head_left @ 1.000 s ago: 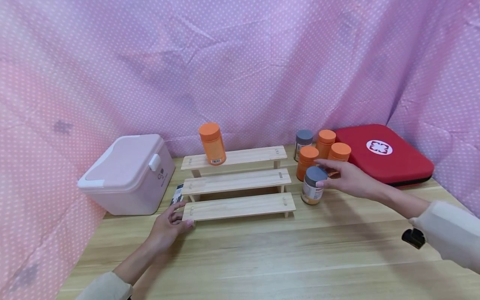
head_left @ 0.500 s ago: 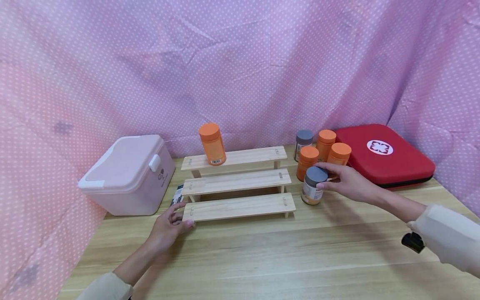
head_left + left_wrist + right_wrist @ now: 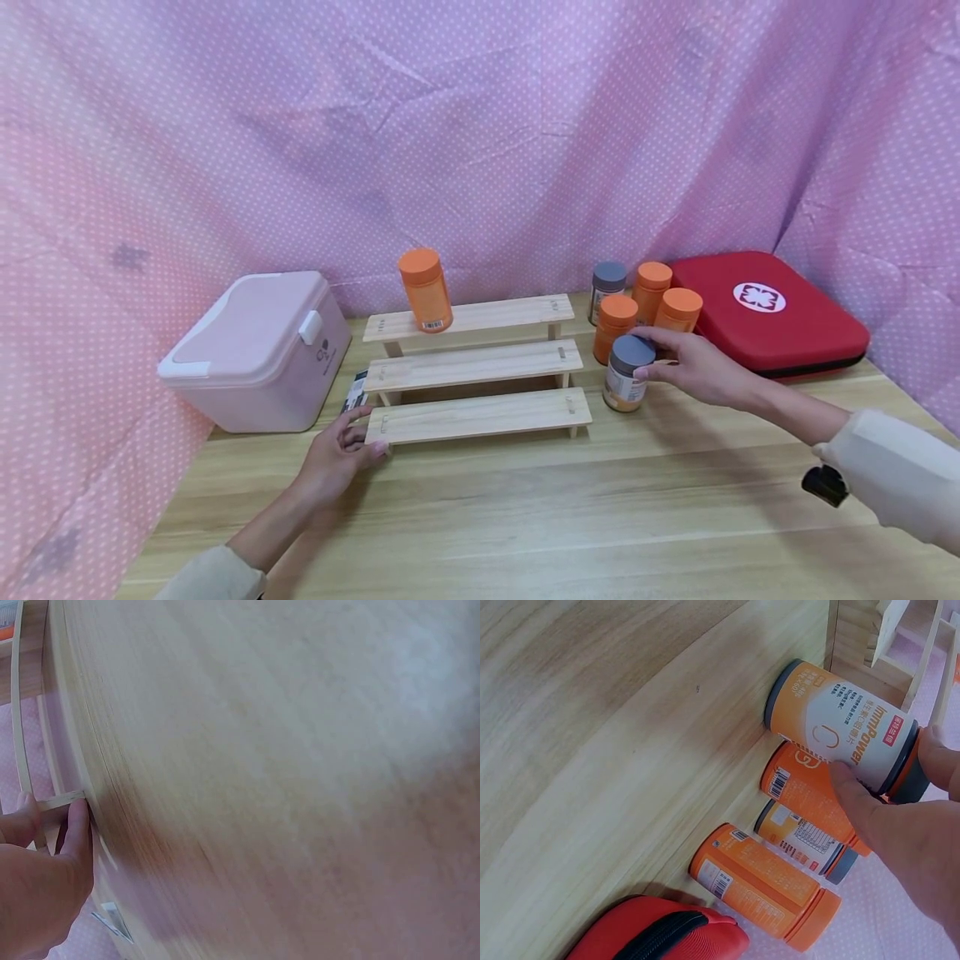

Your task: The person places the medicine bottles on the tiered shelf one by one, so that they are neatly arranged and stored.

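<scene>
Left hand (image 3: 335,454) pinches rack (image 3: 480,416) end, left of frame centre; right hand (image 3: 699,367), well apart, grips front grey-lidded jar (image 3: 626,375), right of centre, beside orange jars (image 3: 614,331).

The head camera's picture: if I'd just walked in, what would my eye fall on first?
Probably the red case, with its round white emblem, at the back right of the table. Then perhaps the lone orange jar standing on the rearmost wooden shelf, near its left end. The right hand also stands out, holding a grey-lidded jar right of the front shelf.
</scene>
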{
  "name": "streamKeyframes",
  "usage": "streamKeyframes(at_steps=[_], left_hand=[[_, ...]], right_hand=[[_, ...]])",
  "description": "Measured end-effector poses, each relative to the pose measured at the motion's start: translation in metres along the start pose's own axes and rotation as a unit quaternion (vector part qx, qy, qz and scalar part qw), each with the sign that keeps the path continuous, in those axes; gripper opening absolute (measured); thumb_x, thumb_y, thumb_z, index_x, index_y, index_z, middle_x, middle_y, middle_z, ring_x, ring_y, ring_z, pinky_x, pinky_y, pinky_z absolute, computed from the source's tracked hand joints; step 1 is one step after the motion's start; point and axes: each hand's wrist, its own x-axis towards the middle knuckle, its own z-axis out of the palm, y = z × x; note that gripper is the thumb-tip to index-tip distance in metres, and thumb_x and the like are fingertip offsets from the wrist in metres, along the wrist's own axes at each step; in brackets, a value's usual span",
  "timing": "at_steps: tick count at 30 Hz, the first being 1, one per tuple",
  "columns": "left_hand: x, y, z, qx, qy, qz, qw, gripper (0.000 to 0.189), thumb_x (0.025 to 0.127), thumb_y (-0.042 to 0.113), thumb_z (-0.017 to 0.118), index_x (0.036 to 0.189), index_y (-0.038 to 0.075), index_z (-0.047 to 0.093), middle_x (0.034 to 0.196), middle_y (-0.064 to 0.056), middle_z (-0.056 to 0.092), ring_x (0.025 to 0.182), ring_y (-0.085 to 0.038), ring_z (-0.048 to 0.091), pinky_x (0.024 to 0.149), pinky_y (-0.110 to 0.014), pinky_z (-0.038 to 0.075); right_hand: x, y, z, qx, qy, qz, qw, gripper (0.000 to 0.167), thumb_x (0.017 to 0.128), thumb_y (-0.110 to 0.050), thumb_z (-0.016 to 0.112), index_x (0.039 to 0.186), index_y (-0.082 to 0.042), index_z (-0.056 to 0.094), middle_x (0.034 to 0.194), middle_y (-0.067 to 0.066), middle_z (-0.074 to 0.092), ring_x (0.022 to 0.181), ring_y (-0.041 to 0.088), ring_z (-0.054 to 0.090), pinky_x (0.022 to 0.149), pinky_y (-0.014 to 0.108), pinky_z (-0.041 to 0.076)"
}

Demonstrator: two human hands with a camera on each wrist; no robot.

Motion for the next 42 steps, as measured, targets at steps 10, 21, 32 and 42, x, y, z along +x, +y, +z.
streamKeyframes(at_steps=[10, 21, 32, 42], left_hand=[[-0.001, -0.001, 0.0, -0.013, -0.002, -0.004, 0.9999, 0.065, 0.087, 0.004, 0.069, 0.143, 0.002, 0.036, 0.114, -0.023, 0.065, 0.102, -0.028, 0.066, 0.081, -0.022, 0.053], [0.001, -0.001, 0.001, -0.015, -0.001, 0.0, 0.9999, 0.064, 0.087, 0.001, 0.068, 0.143, 0.002, 0.036, 0.113, -0.024, 0.065, 0.102, -0.028, 0.066, 0.079, -0.02, 0.052], [0.001, 0.0, 0.001, -0.028, -0.004, -0.002, 0.9996, 0.065, 0.087, -0.001, 0.068, 0.143, 0.001, 0.035, 0.113, -0.024, 0.064, 0.099, -0.026, 0.067, 0.079, -0.021, 0.053], [0.002, -0.001, 0.001, -0.017, -0.002, -0.005, 0.9998, 0.066, 0.087, 0.0, 0.068, 0.144, 0.001, 0.035, 0.114, -0.024, 0.064, 0.101, -0.028, 0.066, 0.08, -0.021, 0.054]], right_hand=[[-0.005, -0.006, -0.005, -0.008, -0.005, -0.011, 0.9999, 0.063, 0.088, -0.021, 0.071, 0.142, -0.002, 0.044, 0.124, 0.015, 0.06, 0.112, 0.031, 0.057, 0.089, 0.039, 0.053], [-0.012, -0.032, -0.029, -0.015, 0.002, -0.032, 0.9994, 0.063, 0.087, -0.016, 0.072, 0.142, -0.004, 0.045, 0.118, 0.012, 0.062, 0.103, 0.028, 0.061, 0.08, 0.017, 0.052], [-0.008, -0.068, -0.055, -0.027, 0.031, -0.078, 0.9961, 0.058, 0.087, -0.011, 0.071, 0.14, -0.012, 0.049, 0.112, 0.006, 0.064, 0.093, 0.009, 0.06, 0.075, 0.015, 0.049], [0.022, -0.114, -0.076, 0.036, 0.044, -0.063, 0.9963, 0.056, 0.091, -0.011, 0.067, 0.142, -0.007, 0.046, 0.12, 0.014, 0.062, 0.101, 0.007, 0.062, 0.083, 0.014, 0.05]])
